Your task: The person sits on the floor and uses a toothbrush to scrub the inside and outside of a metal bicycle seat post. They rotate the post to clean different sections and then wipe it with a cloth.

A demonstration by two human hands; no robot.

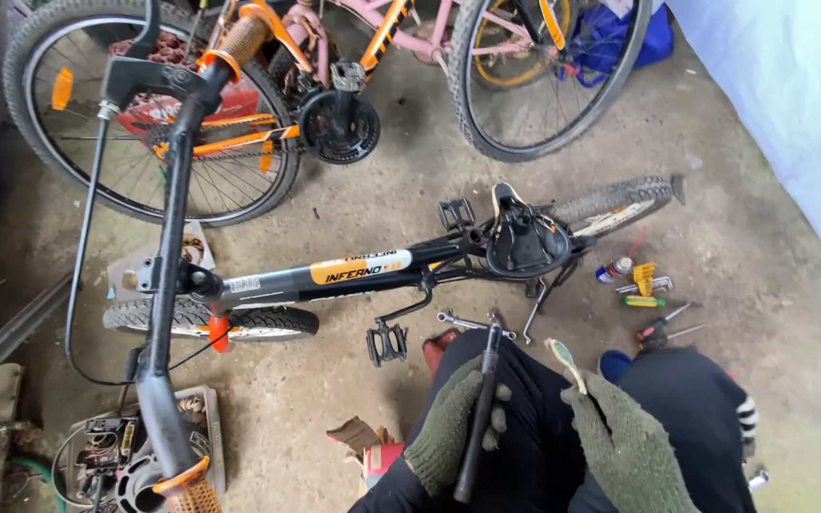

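Left hand (450, 427) fingers clamp a black tool (480, 418); right hand (624, 442) (fingers curled, grip unclear) nears a toothbrush (565, 363); bicycle (353, 271) ahead.

black bicycle (353, 274), pink bicycle (401, 28), scattered tools (646, 285)

bike (334, 275) lying flat mid-floor, saddle end right, handlebar (168, 285) end left | two more bikes (334, 85) standing behind it along the far edge | small tools (643, 285) on the floor (743, 237) just right of the saddle (525, 237) | wrench (472, 323) between the bike and my knees | parts tray (106, 456) in the near-left corner
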